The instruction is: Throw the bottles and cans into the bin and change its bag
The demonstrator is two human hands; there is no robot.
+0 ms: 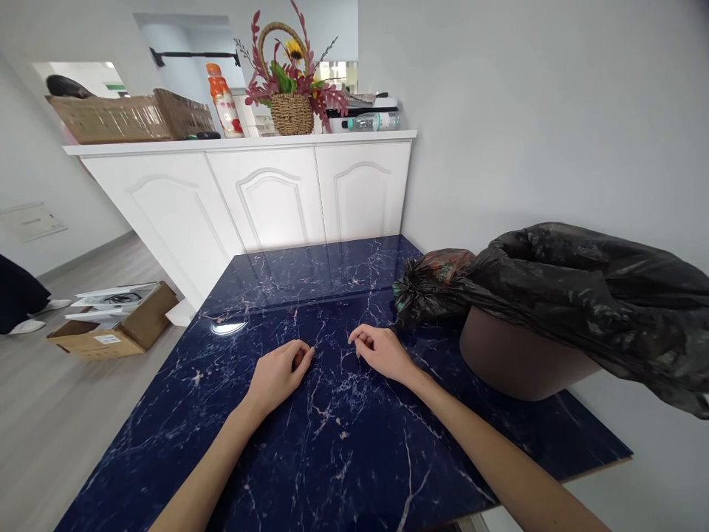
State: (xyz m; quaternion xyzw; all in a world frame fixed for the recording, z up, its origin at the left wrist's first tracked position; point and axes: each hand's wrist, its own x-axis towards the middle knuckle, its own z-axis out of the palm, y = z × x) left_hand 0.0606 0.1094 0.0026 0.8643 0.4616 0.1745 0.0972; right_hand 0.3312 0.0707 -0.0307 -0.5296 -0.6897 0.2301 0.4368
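My left hand (281, 372) rests on the dark blue marbled tabletop (343, 443), its fingers curled in and nothing seen in them. A short way to its right, my right hand (382, 351) lies on the same surface, also curled with thumb and fingers close together and holding nothing visible. The two hands are apart from each other. Right of my right hand sits a tied black plastic bag (435, 284), beside a brown bin (515, 355) with a black liner (554, 273) folded over its rim.
Behind the table stands a white cabinet (271, 196) carrying a flower basket (292, 112), an orange-capped bottle (226, 103), a clear bottle (374, 122) and a cardboard box (116, 118). An open carton (116, 329) is on the floor at left, near a person's feet (27, 325).
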